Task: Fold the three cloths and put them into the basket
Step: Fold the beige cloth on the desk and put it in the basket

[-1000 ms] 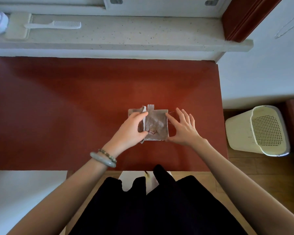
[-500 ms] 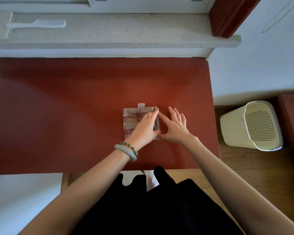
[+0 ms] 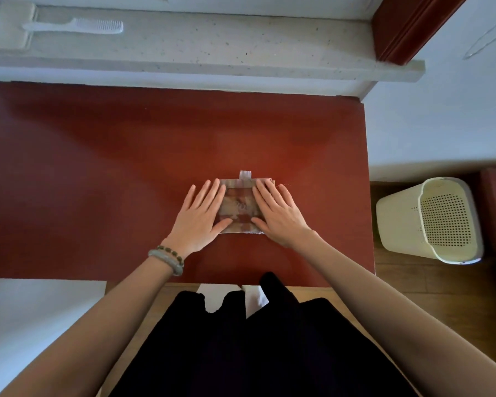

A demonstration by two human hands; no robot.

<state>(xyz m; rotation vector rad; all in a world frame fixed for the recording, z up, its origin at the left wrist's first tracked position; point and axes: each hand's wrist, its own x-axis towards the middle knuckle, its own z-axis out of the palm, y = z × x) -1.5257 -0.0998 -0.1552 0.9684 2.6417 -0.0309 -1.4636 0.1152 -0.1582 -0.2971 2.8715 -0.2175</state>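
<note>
A small folded cloth [image 3: 239, 207], beige-brown with a faint pattern and a short tab at its far edge, lies flat on the red table [image 3: 98, 167] right of centre. My left hand [image 3: 201, 216] presses flat on its left side, fingers spread. My right hand [image 3: 278, 213] presses flat on its right side. Neither hand grips anything. The cream perforated basket [image 3: 398, 219] stands on the floor to the right of the table, tipped so its opening faces me; I see no cloth inside it. No other cloth is in view.
A speckled stone ledge [image 3: 241, 44] runs behind the table, with a white comb [image 3: 78, 25] on a pale pad at its left. A dark red post [image 3: 413, 24] rises at the back right. A white surface [image 3: 26, 325] lies at the lower left.
My left hand folded the cloth's flap over to the right, then drew back to the left side. Both hands now lie flat on the folded cloth.
</note>
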